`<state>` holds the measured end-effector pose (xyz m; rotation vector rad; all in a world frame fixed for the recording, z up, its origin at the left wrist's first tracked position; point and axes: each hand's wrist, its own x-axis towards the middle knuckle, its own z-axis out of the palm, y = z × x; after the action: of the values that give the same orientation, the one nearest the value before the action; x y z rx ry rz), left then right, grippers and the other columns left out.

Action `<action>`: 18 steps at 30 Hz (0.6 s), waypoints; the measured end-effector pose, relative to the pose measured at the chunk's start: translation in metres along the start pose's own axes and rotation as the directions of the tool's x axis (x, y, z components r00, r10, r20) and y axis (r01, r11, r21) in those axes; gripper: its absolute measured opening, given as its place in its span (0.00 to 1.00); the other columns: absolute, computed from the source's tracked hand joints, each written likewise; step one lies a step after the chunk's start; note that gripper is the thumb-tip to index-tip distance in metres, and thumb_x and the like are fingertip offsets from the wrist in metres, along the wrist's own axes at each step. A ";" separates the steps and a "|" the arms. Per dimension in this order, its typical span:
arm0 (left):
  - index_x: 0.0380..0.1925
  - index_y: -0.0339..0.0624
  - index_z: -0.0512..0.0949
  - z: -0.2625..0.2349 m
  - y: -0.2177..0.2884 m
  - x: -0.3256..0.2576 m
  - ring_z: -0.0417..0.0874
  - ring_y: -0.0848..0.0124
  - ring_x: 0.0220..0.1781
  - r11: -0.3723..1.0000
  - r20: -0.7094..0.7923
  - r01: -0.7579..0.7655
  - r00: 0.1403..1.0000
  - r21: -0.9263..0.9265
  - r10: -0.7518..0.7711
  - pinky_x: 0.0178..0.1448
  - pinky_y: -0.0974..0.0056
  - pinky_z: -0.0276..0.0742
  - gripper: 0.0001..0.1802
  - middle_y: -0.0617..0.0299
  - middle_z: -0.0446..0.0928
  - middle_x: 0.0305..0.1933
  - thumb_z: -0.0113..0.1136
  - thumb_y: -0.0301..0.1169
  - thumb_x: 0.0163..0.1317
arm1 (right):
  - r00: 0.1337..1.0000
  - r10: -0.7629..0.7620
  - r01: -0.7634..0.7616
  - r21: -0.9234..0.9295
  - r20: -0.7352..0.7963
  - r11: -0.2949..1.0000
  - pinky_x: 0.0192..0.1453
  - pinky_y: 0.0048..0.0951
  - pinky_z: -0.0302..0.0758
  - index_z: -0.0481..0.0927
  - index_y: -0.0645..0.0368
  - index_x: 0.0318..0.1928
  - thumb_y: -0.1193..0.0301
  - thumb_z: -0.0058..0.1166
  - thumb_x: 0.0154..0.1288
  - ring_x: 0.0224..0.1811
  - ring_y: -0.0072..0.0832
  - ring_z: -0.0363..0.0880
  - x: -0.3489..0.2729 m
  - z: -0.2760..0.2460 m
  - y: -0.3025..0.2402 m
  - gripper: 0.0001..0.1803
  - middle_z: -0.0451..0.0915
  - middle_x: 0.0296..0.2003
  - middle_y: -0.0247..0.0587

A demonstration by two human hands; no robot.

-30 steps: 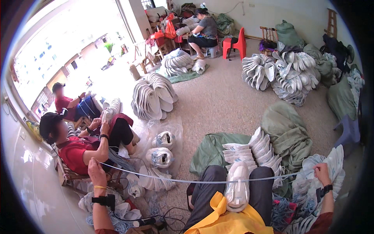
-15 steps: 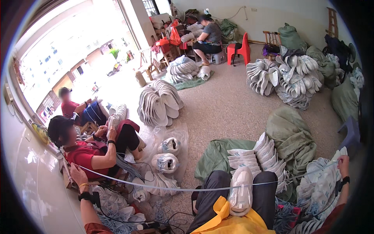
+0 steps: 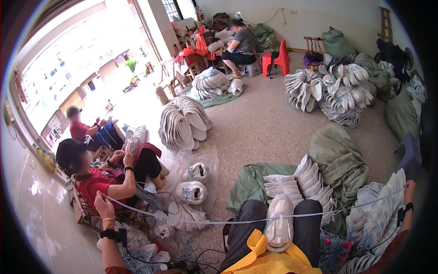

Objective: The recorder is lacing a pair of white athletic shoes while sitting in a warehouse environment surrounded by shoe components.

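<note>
A white sneaker (image 3: pixel 279 223) rests between my thighs, toe pointing away from me, on a yellow apron (image 3: pixel 273 260). A long pale blue-grey shoelace (image 3: pixel 205 222) crosses the shoe's upper and stretches out to both sides, sagging a little on the left. Its left end is pinched in my left hand (image 3: pixel 104 206), raised near the co-worker at left. Far out at the right edge, my right hand (image 3: pixel 409 191) is closed on the other end, above a pile of white shoe uppers (image 3: pixel 376 205). Whether the lace passes through eyelets is too small to tell.
Bundles of pale laces (image 3: pixel 331 251) lie by my right leg. Stacked white uppers (image 3: pixel 315 180) and green sacks (image 3: pixel 337 153) stand ahead. At left a co-worker in red (image 3: pixel 102 182) handles a shoe, near finished-looking sneakers (image 3: pixel 191 192) on plastic sheeting. Black cables (image 3: pixel 200 262) trail at lower left.
My left hand has shifted slightly inward to the right, and my right hand a little outward and up. The lace stays in both hands, and the shoe keeps its place between my legs.
</note>
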<state>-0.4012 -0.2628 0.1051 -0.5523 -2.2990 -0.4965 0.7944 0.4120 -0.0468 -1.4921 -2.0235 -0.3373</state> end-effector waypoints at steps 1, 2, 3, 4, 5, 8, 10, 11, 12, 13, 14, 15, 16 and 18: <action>0.44 0.31 0.77 -0.001 0.009 0.004 0.83 0.42 0.43 1.000 0.068 0.025 0.997 0.000 -0.025 0.51 0.45 0.77 0.12 0.42 0.80 0.37 0.59 0.13 0.59 | 1.000 0.007 -0.007 0.001 -0.001 1.000 0.51 0.40 0.70 0.70 0.60 0.37 0.91 0.48 0.54 0.42 0.46 0.72 -0.007 0.001 0.003 0.14 0.72 0.37 0.48; 0.44 0.31 0.77 0.000 0.021 0.006 0.83 0.42 0.43 1.000 0.064 0.017 0.998 0.000 -0.017 0.51 0.45 0.77 0.12 0.42 0.80 0.37 0.59 0.13 0.59 | 0.999 0.022 -0.022 -0.024 -0.025 0.999 0.50 0.40 0.69 0.69 0.60 0.37 0.91 0.47 0.55 0.41 0.46 0.72 -0.016 0.004 0.005 0.14 0.71 0.36 0.48; 0.43 0.30 0.77 -0.003 0.034 0.008 0.83 0.42 0.42 0.999 0.039 -0.036 0.999 -0.004 0.036 0.51 0.46 0.77 0.12 0.41 0.80 0.36 0.58 0.14 0.59 | 0.998 0.039 -0.041 -0.039 -0.052 0.998 0.48 0.40 0.69 0.69 0.60 0.36 0.91 0.46 0.55 0.41 0.46 0.71 -0.025 0.012 0.008 0.13 0.70 0.36 0.48; 0.42 0.30 0.77 0.006 0.037 0.008 0.83 0.41 0.42 0.997 0.028 -0.074 0.997 -0.018 0.075 0.51 0.46 0.77 0.11 0.41 0.79 0.36 0.58 0.14 0.59 | 0.998 0.036 -0.039 -0.045 -0.057 0.998 0.48 0.40 0.69 0.69 0.60 0.36 0.91 0.46 0.55 0.41 0.46 0.71 -0.024 0.008 0.015 0.13 0.70 0.36 0.48; 0.37 0.31 0.74 0.017 0.041 0.008 0.82 0.40 0.41 0.989 -0.036 -0.120 0.992 -0.088 0.117 0.49 0.45 0.76 0.08 0.40 0.78 0.33 0.58 0.14 0.59 | 0.997 0.042 -0.047 -0.089 -0.064 0.995 0.48 0.40 0.68 0.68 0.60 0.36 0.90 0.47 0.56 0.40 0.46 0.71 -0.024 0.004 0.023 0.13 0.69 0.35 0.48; 0.34 0.32 0.72 0.021 0.075 0.011 0.82 0.40 0.40 0.983 0.096 -0.088 0.990 -0.158 0.104 0.47 0.44 0.75 0.07 0.40 0.77 0.32 0.58 0.13 0.58 | 0.996 0.082 -0.088 -0.155 -0.046 0.984 0.45 0.41 0.67 0.68 0.61 0.34 0.87 0.49 0.58 0.39 0.46 0.69 -0.012 -0.009 0.045 0.09 0.69 0.34 0.49; 0.34 0.33 0.72 0.018 0.088 0.012 0.82 0.39 0.40 0.975 0.050 -0.126 0.989 -0.186 0.137 0.45 0.44 0.74 0.07 0.39 0.77 0.31 0.57 0.14 0.57 | 0.990 0.133 -0.138 -0.150 -0.038 0.979 0.44 0.42 0.67 0.68 0.63 0.32 0.85 0.50 0.60 0.38 0.47 0.68 -0.017 -0.003 0.047 0.06 0.69 0.33 0.51; 0.34 0.33 0.72 0.018 0.093 0.011 0.82 0.39 0.39 0.972 0.058 -0.118 0.990 -0.205 0.132 0.45 0.44 0.74 0.06 0.40 0.77 0.31 0.58 0.15 0.57 | 0.993 0.105 -0.111 -0.153 -0.044 0.982 0.44 0.43 0.67 0.68 0.63 0.32 0.84 0.50 0.60 0.37 0.47 0.68 -0.015 -0.002 0.047 0.06 0.69 0.33 0.51; 0.34 0.33 0.73 0.015 0.104 0.011 0.82 0.39 0.38 0.966 0.051 -0.128 0.988 -0.227 0.143 0.45 0.44 0.75 0.06 0.40 0.77 0.30 0.58 0.15 0.57 | 0.994 0.095 -0.103 -0.146 -0.059 0.984 0.44 0.43 0.67 0.68 0.63 0.32 0.84 0.51 0.60 0.37 0.47 0.68 -0.026 0.007 0.045 0.06 0.69 0.33 0.51; 0.34 0.33 0.73 0.007 0.118 0.015 0.83 0.40 0.38 0.963 0.074 -0.146 0.983 -0.227 0.166 0.45 0.44 0.76 0.05 0.41 0.79 0.30 0.58 0.17 0.58 | 0.994 0.086 -0.095 -0.144 -0.064 0.985 0.43 0.43 0.67 0.68 0.63 0.32 0.83 0.51 0.60 0.36 0.48 0.68 -0.035 0.013 0.040 0.06 0.69 0.33 0.51; 0.34 0.33 0.73 0.005 0.128 0.016 0.83 0.40 0.38 0.962 0.086 -0.155 0.980 -0.224 0.178 0.45 0.44 0.76 0.05 0.41 0.79 0.30 0.58 0.17 0.58 | 0.996 0.069 -0.077 -0.149 -0.058 0.986 0.43 0.44 0.66 0.68 0.63 0.32 0.82 0.52 0.60 0.36 0.48 0.67 -0.036 0.019 0.035 0.06 0.69 0.33 0.51; 0.34 0.33 0.74 0.009 0.136 0.016 0.84 0.40 0.38 0.963 0.062 -0.164 0.981 -0.213 0.181 0.45 0.44 0.76 0.05 0.41 0.79 0.30 0.58 0.17 0.58 | 0.998 0.052 -0.059 -0.167 -0.045 0.984 0.43 0.44 0.66 0.68 0.63 0.32 0.82 0.52 0.60 0.36 0.48 0.67 -0.039 0.017 0.032 0.06 0.69 0.32 0.51; 0.34 0.33 0.74 0.019 0.139 0.011 0.84 0.41 0.39 0.963 0.054 -0.165 0.982 -0.212 0.180 0.45 0.44 0.77 0.04 0.42 0.80 0.31 0.58 0.18 0.59 | 0.999 0.029 -0.034 -0.200 -0.025 0.979 0.43 0.44 0.66 0.68 0.63 0.31 0.81 0.53 0.59 0.35 0.48 0.67 -0.042 0.006 0.030 0.06 0.69 0.32 0.51; 0.34 0.34 0.74 0.073 0.129 0.014 0.83 0.41 0.36 0.934 0.173 -0.160 0.959 -0.319 0.223 0.42 0.44 0.76 0.04 0.40 0.80 0.32 0.60 0.20 0.62 | 0.977 0.115 -0.043 -0.362 0.179 0.931 0.51 0.48 0.73 0.75 0.62 0.42 0.77 0.60 0.60 0.46 0.53 0.75 -0.017 -0.047 0.027 0.10 0.76 0.40 0.54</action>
<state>-0.3835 -0.1158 0.0901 -1.0127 -2.3427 -0.7301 0.8376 0.3832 -0.0239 -1.8888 -2.1291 -0.5686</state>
